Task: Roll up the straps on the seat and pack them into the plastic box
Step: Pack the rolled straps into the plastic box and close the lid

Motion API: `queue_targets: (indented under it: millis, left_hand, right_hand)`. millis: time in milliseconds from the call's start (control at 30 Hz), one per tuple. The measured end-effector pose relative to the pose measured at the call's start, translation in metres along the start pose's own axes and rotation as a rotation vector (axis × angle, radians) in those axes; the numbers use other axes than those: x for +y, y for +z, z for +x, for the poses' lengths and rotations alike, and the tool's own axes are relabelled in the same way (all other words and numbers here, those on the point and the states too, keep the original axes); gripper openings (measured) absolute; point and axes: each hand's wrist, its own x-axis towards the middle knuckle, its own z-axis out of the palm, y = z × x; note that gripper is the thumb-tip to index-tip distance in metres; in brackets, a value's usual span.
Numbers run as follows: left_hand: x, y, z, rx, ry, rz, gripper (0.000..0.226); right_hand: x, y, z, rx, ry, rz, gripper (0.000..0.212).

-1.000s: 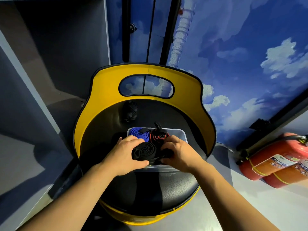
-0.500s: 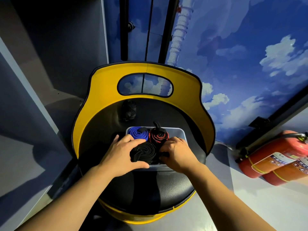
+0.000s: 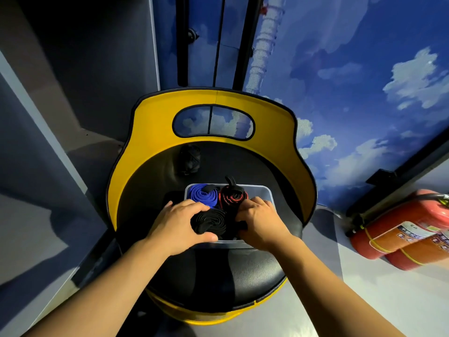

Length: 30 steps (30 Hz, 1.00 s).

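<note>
Both hands work at the clear plastic box (image 3: 268, 193) on the black seat (image 3: 243, 276) of a yellow-backed chair (image 3: 155, 122). Left hand (image 3: 178, 226) curls its fingers and thumb round a rolled black strap (image 3: 211, 224) at the box's near left. Right hand (image 3: 261, 221) has its fingers bent down into the near right part of the box; what they hold, if anything, is hidden under the hand, so its grip cannot be told. Behind them in the box sit a rolled blue strap (image 3: 202, 195) and a red-and-black roll (image 3: 233, 195), its dark tail sticking up. The near wall of the box is mostly covered by the wrists. A dark bundle (image 3: 190, 159) lies farther back on the seat, too dim to make out. Two red fire extinguishers (image 3: 401, 233) lie on the floor to the right, cut off by the frame edge
</note>
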Motion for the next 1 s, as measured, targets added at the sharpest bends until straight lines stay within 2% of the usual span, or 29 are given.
queue_targets:
  millis: [133, 333, 500, 667, 833, 1000]
  left_hand:
    - [-0.007, -0.005, -0.001, -0.068, 0.019, -0.085, 0.076]
    - [-0.01, -0.016, 0.002, -0.074, -0.003, -0.149, 0.052]
    - [-0.012, -0.012, 0.003, -0.021, -0.002, -0.16, 0.043]
    - [-0.007, -0.006, 0.001, 0.024, -0.025, -0.025, 0.038]
    - [-0.005, -0.001, 0.002, 0.043, -0.008, -0.036, 0.037]
    - [-0.01, -0.017, 0.003, -0.074, -0.017, -0.111, 0.043]
  right_hand:
    - [0.003, -0.003, -0.004, -0.006, 0.002, 0.064, 0.024]
    - [-0.01, -0.017, -0.007, 0.098, 0.041, 0.17, 0.048]
    - [-0.017, 0.0, -0.005, -0.026, 0.005, 0.198, 0.064]
    - [-0.009, 0.007, -0.003, -0.001, 0.022, 0.281, 0.066]
    - [-0.01, 0.006, -0.002, -0.003, 0.027, 0.261, 0.059]
    - [-0.006, 0.011, -0.002, 0.0, -0.004, 0.229, 0.065]
